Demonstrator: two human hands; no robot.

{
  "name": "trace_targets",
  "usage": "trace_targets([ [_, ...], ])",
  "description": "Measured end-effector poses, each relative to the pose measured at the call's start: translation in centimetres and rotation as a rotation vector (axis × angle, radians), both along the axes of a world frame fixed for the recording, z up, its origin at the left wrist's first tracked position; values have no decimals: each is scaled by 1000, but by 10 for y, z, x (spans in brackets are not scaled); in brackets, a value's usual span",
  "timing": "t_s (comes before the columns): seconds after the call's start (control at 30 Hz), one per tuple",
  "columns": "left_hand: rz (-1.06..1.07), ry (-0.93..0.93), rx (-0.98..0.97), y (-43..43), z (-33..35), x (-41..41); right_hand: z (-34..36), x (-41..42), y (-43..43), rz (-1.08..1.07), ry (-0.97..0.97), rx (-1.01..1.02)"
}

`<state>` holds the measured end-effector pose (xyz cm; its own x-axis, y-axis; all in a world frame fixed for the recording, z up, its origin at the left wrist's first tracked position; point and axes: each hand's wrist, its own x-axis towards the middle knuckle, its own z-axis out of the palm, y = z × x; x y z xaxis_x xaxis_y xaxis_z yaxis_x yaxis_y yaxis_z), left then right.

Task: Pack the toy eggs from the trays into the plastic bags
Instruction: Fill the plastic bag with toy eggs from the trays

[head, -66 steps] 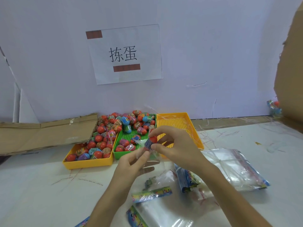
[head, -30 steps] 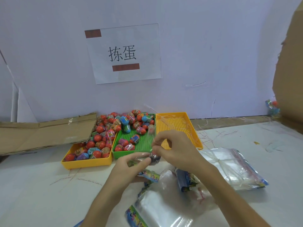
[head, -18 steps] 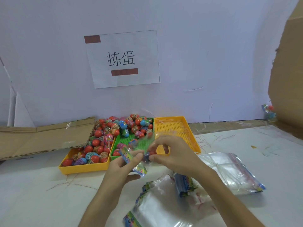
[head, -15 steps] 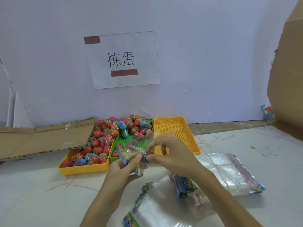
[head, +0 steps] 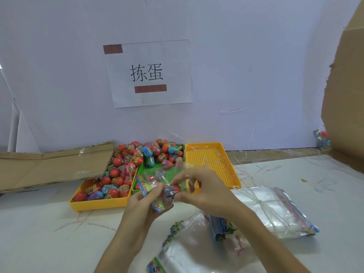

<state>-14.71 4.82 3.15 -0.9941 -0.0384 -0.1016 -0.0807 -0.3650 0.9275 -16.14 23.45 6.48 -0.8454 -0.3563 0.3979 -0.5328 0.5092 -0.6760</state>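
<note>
A small clear plastic bag (head: 149,184) with a colourful printed header is held up in front of the trays. My left hand (head: 144,205) grips it from below. My right hand (head: 202,191) pinches a red and dark toy egg (head: 171,191) through the bag film. Behind them, a yellow tray (head: 98,205) on the left and a green tray (head: 167,172) in the middle hold several red, blue and pink toy eggs (head: 118,162). A second yellow tray (head: 230,174) on the right holds no eggs.
Stacks of flat clear bags lie on the white table at the right (head: 275,211) and near the front edge (head: 189,253). Flattened cardboard (head: 49,164) lies at the left, a cardboard wall (head: 346,95) stands at the right, and a packed bag (head: 321,138) sits by it.
The egg went from my right fingers above the bag opening down into the bag. Both hands then lifted the bag a little and turned it sideways, staying close together.
</note>
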Motion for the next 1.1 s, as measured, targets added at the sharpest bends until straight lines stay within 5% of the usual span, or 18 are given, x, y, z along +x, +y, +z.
trace_targets([
  [0.2,-52,-7,101,-3,0,1,1,0,3,56,6,-27],
  [0.83,-71,53,-48,2,-7,2,-5,-3,-6,55,-8,174],
  [1.1,73,12,-122,-1,-2,1,-8,-5,0,-15,59,-100],
])
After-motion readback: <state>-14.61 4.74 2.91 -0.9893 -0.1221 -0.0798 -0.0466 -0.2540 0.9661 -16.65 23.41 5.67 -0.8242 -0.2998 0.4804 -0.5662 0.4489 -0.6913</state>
